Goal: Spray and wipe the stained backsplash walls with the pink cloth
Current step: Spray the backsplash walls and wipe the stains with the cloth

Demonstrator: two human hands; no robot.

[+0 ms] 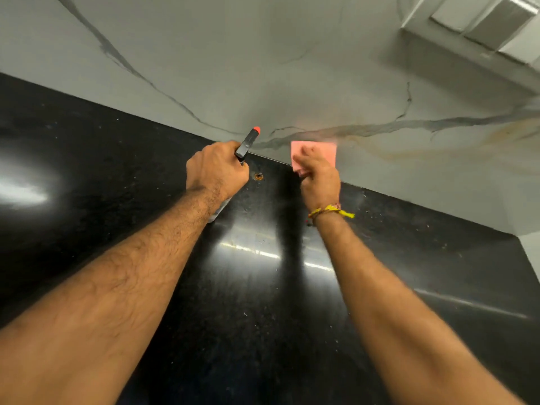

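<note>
Left hand [216, 168] grips black spray bottle with orange nozzle [248, 143], aimed at grey-veined white marble backsplash [292, 68]. Right hand [318, 178] pinches folded pink cloth [317, 152] against wall at black countertop's [263, 287] back edge. Wipe right, firm overlapping strokes, towards brown stain [438, 143].

dim, greenish indoor light. bright streaks of glare lie on the glossy black bench [263, 273], strongest at the left edge. the pink cloth [317, 152] is smeared by motion blur. wide-angle distortion bends the wall [263, 54] and corners; the forearms cast soft shadows.
</note>
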